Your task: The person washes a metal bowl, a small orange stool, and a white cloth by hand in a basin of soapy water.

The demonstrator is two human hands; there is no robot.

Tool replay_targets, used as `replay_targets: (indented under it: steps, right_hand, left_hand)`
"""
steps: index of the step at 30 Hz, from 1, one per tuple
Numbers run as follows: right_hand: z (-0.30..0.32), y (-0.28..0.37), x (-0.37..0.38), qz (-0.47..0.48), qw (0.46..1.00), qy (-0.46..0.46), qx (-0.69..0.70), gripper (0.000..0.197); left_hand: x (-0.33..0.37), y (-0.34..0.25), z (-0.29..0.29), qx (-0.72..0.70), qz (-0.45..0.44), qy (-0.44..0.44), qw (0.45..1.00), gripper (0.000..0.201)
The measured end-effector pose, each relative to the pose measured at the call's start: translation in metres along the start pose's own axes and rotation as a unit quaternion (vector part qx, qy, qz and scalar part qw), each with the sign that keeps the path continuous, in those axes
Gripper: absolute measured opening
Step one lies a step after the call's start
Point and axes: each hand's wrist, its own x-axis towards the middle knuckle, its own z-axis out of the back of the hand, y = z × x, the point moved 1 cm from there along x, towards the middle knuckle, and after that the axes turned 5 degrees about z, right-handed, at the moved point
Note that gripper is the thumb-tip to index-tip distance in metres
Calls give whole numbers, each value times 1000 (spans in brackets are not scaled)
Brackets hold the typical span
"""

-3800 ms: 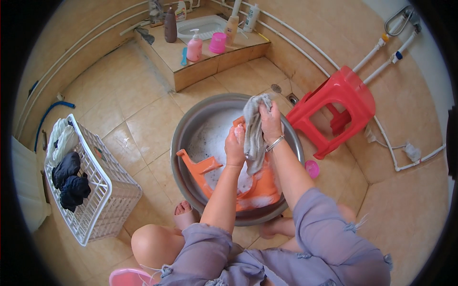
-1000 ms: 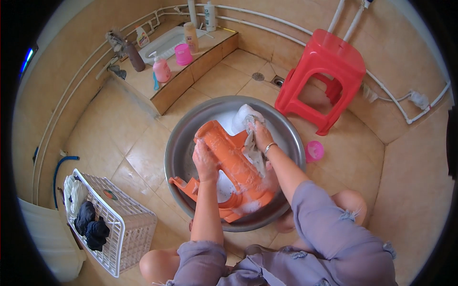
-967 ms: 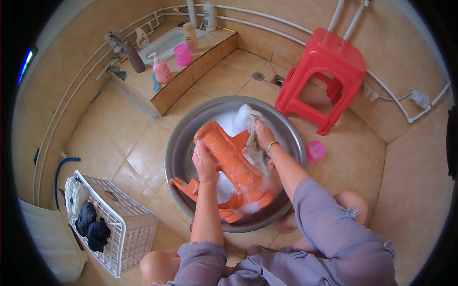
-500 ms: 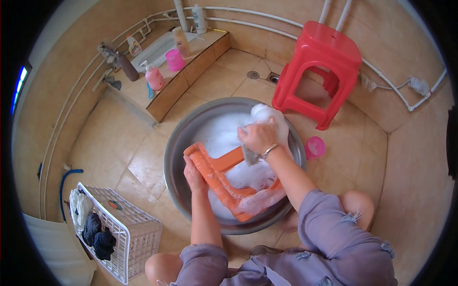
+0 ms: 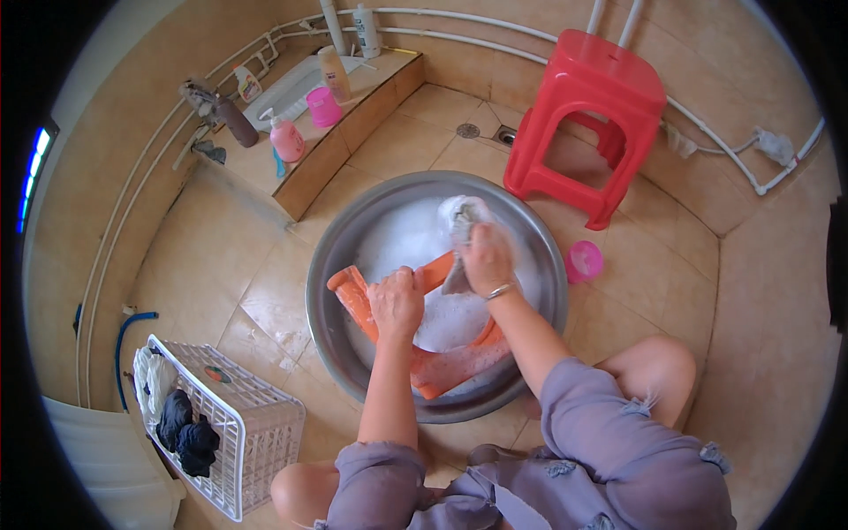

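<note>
A large grey metal basin point(image 5: 320, 291) holds white suds and an orange plastic stool point(image 5: 353, 296), tilted and partly sunk in the foam. My left hand point(image 5: 397, 303) is closed around the stool's frame, near where a crossbar meets it. Bunched in my right hand point(image 5: 487, 261) is a grey cloth point(image 5: 456, 277), its upper end thick with foam. That hand is somewhat blurred and sits over the right part of the crossbar, which it partly hides. A bracelet circles my right wrist.
A red plastic stool point(image 5: 609, 66) stands beyond the basin, right of a floor drain point(image 5: 505, 135). A pink cup point(image 5: 584, 261) lies right of the basin. At left stands a white laundry basket point(image 5: 265, 415) with dark clothing. A pink pump bottle point(image 5: 286, 140) is on the tiled step.
My left hand has shifted from the stool's left edge up and right onto its frame by the crossbar. The stool sits lower in the suds. My right hand moved slightly with the cloth.
</note>
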Motion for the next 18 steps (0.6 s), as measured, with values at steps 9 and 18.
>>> replay_targets:
  steps: [9, 18]
  right_hand:
    - [46, -7, -36, -313, 944, 88, 55, 43]
    - [15, -28, -19, -112, 988, -90, -60, 34]
  left_hand:
    - [11, -9, -1, 71, 56, 95, 991, 39]
    - [12, -7, -2, 14, 21, 39, 999, 35]
